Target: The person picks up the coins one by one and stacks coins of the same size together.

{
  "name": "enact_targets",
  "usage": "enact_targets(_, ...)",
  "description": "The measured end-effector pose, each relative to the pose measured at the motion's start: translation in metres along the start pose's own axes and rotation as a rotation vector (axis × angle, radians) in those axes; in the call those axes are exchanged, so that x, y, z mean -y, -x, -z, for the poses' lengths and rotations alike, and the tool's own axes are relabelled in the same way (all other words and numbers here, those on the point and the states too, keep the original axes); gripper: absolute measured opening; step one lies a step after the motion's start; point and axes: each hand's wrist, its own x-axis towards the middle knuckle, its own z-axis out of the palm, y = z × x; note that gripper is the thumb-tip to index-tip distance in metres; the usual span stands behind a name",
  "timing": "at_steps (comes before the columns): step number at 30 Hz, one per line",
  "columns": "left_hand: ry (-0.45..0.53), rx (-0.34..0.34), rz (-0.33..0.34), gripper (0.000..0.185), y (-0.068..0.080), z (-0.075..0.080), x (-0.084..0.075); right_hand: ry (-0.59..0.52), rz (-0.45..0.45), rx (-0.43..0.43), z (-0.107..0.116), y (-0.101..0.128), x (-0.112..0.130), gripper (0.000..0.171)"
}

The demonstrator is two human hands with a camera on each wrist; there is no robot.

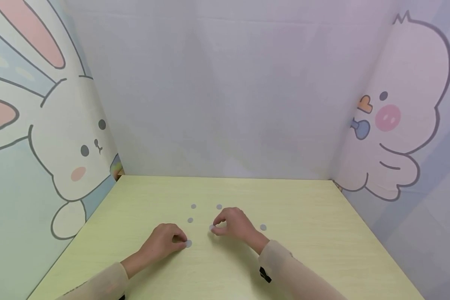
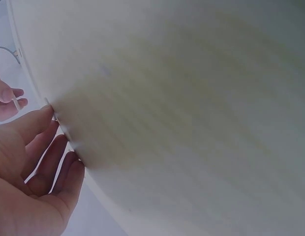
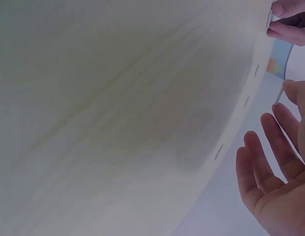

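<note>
My left hand [image 1: 164, 241] is low over the table, its thumb and fingertips pinching a small silver-grey coin [image 1: 188, 243] at the tabletop. To its right, my right hand [image 1: 235, 225] pinches another coin [image 1: 212, 228]; the right wrist view shows that coin [image 3: 279, 93] edge-on between thumb and index finger, raised off the surface. The other fingers of the right hand [image 3: 285, 177] are spread loosely. In the left wrist view, the fingertips of the left hand [image 2: 34, 172] rest along the tabletop.
Several more coins lie flat: two at the back, one coin [image 1: 193, 206] and one coin [image 1: 219, 206], a coin [image 1: 190, 220] in front of them, and a coin [image 1: 263, 227] right of the right hand. Cloths with cartoon animals stand around the pale yellow table [image 1: 303, 258].
</note>
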Motion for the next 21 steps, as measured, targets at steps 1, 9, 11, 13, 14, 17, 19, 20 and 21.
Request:
enact_targets(1, 0.001, 0.0, 0.0, 0.009, 0.0, 0.0, 0.0, 0.0, 0.001, 0.001, -0.001, 0.0, 0.001, 0.009)
enact_targets(9, 0.006, 0.002, -0.002, 0.009, 0.001, 0.001, -0.001, -0.011, -0.004, 0.028, -0.01, -0.001, 0.014, 0.01)
enact_targets(11, 0.009, 0.003, -0.006, 0.009, 0.001, 0.001, 0.0, -0.009, -0.006, 0.033, -0.012, -0.002, 0.016, 0.011)
enact_targets(13, 0.01, 0.004, -0.011, 0.009, 0.001, 0.002, 0.0, -0.002, -0.003, 0.035, -0.015, -0.002, 0.017, 0.011)
enact_targets(14, 0.009, 0.005, -0.012, 0.009, 0.001, 0.002, 0.001, 0.003, 0.001, 0.035, -0.016, -0.003, 0.018, 0.01)
enact_targets(17, 0.006, 0.009, -0.012, 0.009, 0.001, 0.002, 0.001, 0.013, 0.019, 0.039, -0.019, -0.003, 0.02, 0.01)
enact_targets(19, 0.006, 0.012, -0.01, 0.009, 0.0, 0.002, 0.001, 0.021, 0.042, 0.042, -0.022, -0.003, 0.022, 0.009)
enact_targets(20, 0.006, 0.013, -0.008, 0.009, 0.0, 0.003, 0.0, 0.024, 0.054, 0.043, -0.022, -0.003, 0.022, 0.009)
enact_targets(21, 0.005, 0.015, -0.007, 0.009, 0.0, 0.003, 0.0, 0.031, 0.067, 0.043, -0.023, -0.004, 0.023, 0.008)
